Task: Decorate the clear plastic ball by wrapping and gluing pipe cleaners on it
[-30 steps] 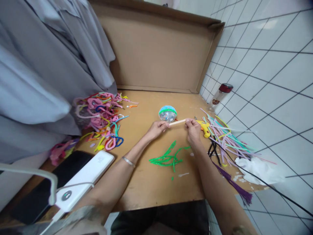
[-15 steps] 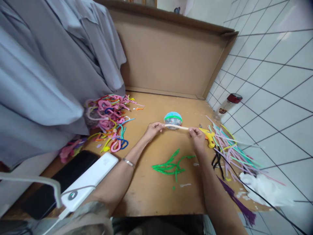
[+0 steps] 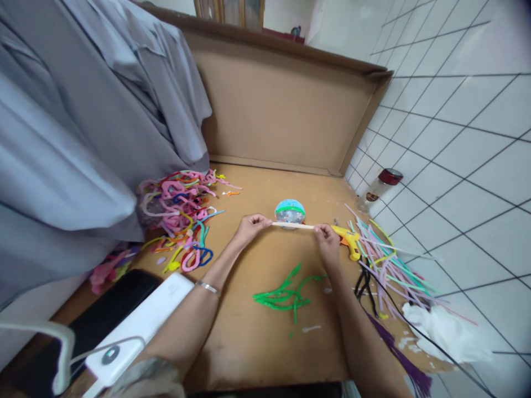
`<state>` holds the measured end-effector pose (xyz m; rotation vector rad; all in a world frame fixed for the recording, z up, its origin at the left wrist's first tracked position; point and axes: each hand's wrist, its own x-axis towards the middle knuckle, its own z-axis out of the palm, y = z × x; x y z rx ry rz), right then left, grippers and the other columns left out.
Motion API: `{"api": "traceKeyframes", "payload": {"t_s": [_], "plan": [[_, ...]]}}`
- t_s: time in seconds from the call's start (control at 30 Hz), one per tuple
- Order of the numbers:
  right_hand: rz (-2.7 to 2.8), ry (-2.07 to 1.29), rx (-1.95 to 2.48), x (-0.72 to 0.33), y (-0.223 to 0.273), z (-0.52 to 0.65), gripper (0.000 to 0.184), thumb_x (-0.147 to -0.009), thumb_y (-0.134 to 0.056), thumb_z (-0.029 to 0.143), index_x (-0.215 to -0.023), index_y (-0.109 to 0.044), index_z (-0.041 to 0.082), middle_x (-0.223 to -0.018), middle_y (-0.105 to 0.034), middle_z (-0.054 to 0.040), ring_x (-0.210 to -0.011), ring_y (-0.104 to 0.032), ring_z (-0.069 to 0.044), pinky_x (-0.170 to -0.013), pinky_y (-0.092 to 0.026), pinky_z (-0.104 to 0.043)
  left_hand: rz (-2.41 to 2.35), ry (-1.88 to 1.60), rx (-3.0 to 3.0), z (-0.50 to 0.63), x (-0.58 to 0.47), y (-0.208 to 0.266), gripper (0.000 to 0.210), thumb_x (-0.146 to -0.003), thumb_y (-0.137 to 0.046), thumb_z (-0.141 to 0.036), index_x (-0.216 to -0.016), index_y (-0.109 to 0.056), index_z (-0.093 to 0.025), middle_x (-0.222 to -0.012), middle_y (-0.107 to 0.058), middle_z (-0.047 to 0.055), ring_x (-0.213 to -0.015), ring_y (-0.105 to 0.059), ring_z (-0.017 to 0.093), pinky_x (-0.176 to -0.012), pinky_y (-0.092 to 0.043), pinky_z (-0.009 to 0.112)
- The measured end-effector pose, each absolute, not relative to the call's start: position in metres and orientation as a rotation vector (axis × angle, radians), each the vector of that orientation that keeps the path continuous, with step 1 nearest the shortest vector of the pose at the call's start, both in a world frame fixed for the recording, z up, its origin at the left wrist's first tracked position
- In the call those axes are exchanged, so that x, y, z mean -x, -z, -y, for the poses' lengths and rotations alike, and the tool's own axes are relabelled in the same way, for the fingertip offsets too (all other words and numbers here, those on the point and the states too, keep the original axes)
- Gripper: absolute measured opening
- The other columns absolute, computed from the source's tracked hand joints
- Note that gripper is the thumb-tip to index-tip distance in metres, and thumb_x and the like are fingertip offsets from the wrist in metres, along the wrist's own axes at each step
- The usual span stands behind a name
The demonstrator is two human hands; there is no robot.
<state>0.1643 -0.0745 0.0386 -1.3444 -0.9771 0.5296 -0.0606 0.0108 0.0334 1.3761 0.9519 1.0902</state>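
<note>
A white pipe cleaner [image 3: 292, 225] is stretched level between my two hands. My left hand [image 3: 254, 226] pinches its left end, and my right hand [image 3: 326, 239] pinches the right end. Just behind it sits a round ball [image 3: 289, 212], blue on top with a green band and a clear, silvery lower part. Its base is partly hidden by the white strip. Several green pipe cleaners [image 3: 282, 298] lie loose on the table nearer to me. Beside my right hand lies a yellow glue gun [image 3: 349, 239].
A tangled pile of coloured pipe cleaners [image 3: 178, 204] is on the left, near a white power bank [image 3: 145, 320] and a black phone [image 3: 133, 287]. Straight pipe cleaners [image 3: 390, 265], a jar [image 3: 379, 190] and white tissue [image 3: 448, 331] are on the right. Cardboard [image 3: 277, 99] stands behind.
The pipe cleaner, slightly sagging before, is now straighter between my hands. The whole view has shifted a little, with the table sitting lower in the picture.
</note>
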Motion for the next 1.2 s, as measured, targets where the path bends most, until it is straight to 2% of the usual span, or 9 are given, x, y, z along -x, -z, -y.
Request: {"api": "traceKeyframes", "payload": {"t_s": [0.2,0.27,0.37,0.43,0.53,0.7,0.93,1.2], "plan": [[0.916,-0.520,1.271,-0.161,-0.044,0.047,0.029,-0.071,-0.062,0.049,-0.071,-0.053,0.022,-0.060,-0.046,0.0061,-0.059,-0.039,-0.012,-0.058,-0.034,-0.026,-0.874,-1.178,-1.409,-0.019,0.052,-0.034,0.043,-0.068,-0.070,-0.058,-0.067,-0.060,-0.017,-0.055,-0.046,-0.005,-0.054,-0.037,0.009,-0.054,-0.031,0.023],[0.849,-0.555,1.239,-0.158,-0.042,0.035,0.033,-0.070,-0.062,0.053,-0.072,-0.052,0.022,-0.060,-0.048,0.0060,-0.059,-0.042,-0.012,-0.058,-0.036,-0.025,-0.879,-1.282,-1.394,-0.022,0.043,-0.030,0.041,-0.070,-0.069,-0.057,-0.070,-0.060,-0.017,-0.063,-0.052,-0.003,-0.060,-0.045,0.011,-0.061,-0.037,0.024],[0.725,-0.624,1.204,-0.152,-0.035,0.020,0.038,-0.067,-0.063,0.058,-0.074,-0.051,0.023,-0.067,-0.058,0.0025,-0.066,-0.055,-0.015,-0.061,-0.042,-0.026,-0.931,-1.432,-1.340,-0.025,0.030,-0.020,0.042,-0.072,-0.068,-0.060,-0.071,-0.059,-0.018,-0.088,-0.065,0.006,-0.088,-0.059,0.019,-0.082,-0.045,0.030],[0.676,-0.632,1.191,-0.147,-0.030,0.014,0.039,-0.068,-0.064,0.058,-0.075,-0.052,0.022,-0.072,-0.062,0.0008,-0.071,-0.059,-0.016,-0.063,-0.045,-0.027,-0.953,-1.495,-1.285,-0.026,0.024,-0.012,0.044,-0.073,-0.067,-0.062,-0.072,-0.058,-0.019,-0.104,-0.066,0.011,-0.108,-0.060,0.025,-0.094,-0.045,0.036],[0.660,-0.600,1.172,-0.143,-0.024,0.012,0.037,-0.069,-0.063,0.056,-0.076,-0.052,0.022,-0.073,-0.062,0.0007,-0.072,-0.059,-0.015,-0.066,-0.046,-0.027,-0.920,-1.549,-1.244,-0.028,0.017,-0.005,0.046,-0.075,-0.065,-0.064,-0.075,-0.057,-0.019,-0.119,-0.064,0.015,-0.121,-0.057,0.028,-0.102,-0.042,0.040],[0.720,-0.516,1.204,-0.139,-0.021,0.013,0.031,-0.077,-0.055,0.054,-0.077,-0.050,0.023,-0.075,-0.060,0.0008,-0.073,-0.056,-0.016,-0.069,-0.047,-0.028,-0.870,-1.594,-1.216,-0.029,0.011,0.000,0.046,-0.078,-0.065,-0.064,-0.079,-0.057,-0.019,-0.133,-0.060,0.018,-0.122,-0.059,0.028,-0.108,-0.040,0.046],[0.689,-0.475,1.196,-0.141,-0.011,0.009,0.031,-0.073,-0.056,0.053,-0.078,-0.051,0.023,-0.082,-0.064,-0.0019,-0.078,-0.058,-0.018,-0.076,-0.049,-0.032,-0.842,-1.580,-1.242,-0.028,0.006,0.001,0.051,-0.076,-0.064,-0.069,-0.079,-0.054,-0.019,-0.130,-0.063,0.020,-0.117,-0.063,0.028,-0.106,-0.043,0.047],[0.709,-0.554,1.138,-0.143,-0.005,0.010,0.031,-0.075,-0.059,0.052,-0.079,-0.051,0.022,-0.094,-0.071,-0.0053,-0.080,-0.064,-0.016,-0.084,-0.050,-0.034,-0.824,-1.557,-1.288,-0.023,0.011,-0.001,0.049,-0.080,-0.061,-0.067,-0.078,-0.052,-0.019,-0.131,-0.062,0.022,-0.116,-0.065,0.029,-0.105,-0.044,0.049]]}}
